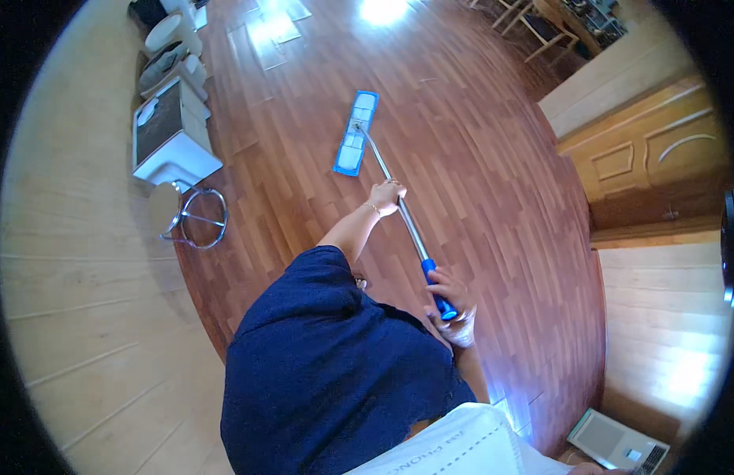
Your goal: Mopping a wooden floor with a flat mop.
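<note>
Indoors, wooden floor (477, 158), pale walls (82, 317), flat mop (356, 133)

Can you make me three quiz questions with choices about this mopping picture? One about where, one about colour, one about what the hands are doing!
1. Where is the mop head?
A. flat on the wood floor
B. on the stool
C. against the door

2. What colour is the mop head?
A. red
B. blue
C. green

3. How is the handle held?
A. one hand
B. no hands
C. both hands

Answers: 1 A, it lies flat on the boards. 2 B, the pad is blue. 3 C, the left hand grips the metal pole and the right hand the blue grip.
</note>
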A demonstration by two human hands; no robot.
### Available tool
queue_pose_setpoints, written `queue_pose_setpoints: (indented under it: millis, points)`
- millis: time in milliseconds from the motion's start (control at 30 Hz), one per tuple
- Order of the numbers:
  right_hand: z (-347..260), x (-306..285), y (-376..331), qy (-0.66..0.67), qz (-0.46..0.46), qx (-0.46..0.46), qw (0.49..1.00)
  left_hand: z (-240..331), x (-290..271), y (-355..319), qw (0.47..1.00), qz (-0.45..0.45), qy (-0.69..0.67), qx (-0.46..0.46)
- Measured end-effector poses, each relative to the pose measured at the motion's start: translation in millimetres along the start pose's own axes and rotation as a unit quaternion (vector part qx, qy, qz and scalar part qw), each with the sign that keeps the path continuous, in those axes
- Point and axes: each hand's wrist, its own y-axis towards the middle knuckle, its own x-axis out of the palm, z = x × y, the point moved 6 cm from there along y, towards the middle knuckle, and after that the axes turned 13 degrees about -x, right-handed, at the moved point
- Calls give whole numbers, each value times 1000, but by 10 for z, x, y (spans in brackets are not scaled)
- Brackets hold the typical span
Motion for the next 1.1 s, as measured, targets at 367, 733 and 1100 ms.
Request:
queue_pose_setpoints:
  millis: [367, 733, 1100]
  points:
    - [-116, 146, 201, 112, 0, -21, 994, -766, -550, -921, 975, 163, -79, -132]
    - [-828, -329, -36, 187, -26, -28, 982, -589, -344, -2011, 952, 267, -83, -121]
    - [-2394, -1083, -2, 51, -73, -303, 949, 1271, -529, -2386, 962, 160, -218, 44]
